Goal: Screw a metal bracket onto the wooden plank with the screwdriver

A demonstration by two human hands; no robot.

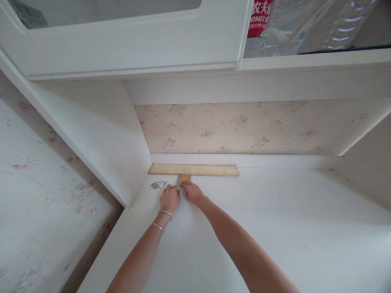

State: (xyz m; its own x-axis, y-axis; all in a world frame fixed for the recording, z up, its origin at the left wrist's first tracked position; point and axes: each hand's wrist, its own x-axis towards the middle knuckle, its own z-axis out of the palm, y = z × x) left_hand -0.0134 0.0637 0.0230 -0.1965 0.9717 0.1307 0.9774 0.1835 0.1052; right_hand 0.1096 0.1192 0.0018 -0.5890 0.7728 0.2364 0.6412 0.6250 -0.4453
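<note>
Gripping the short wooden stub (pixel 184 179) below the long wooden strip (pixel 193 169), left hand (pixel 170 199) and right hand (pixel 193 191) sit together, strip lying flat against the desk's (pixel 275 228) back edge.

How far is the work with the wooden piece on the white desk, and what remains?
Done: the long wooden strip lies flat against the back ledge, near the left corner. In hand: the left hand and right hand meet at the short wooden stub under it, fingers pinched there. Left: I cannot tell; the desk top shows only a small sticker nearby.
</note>
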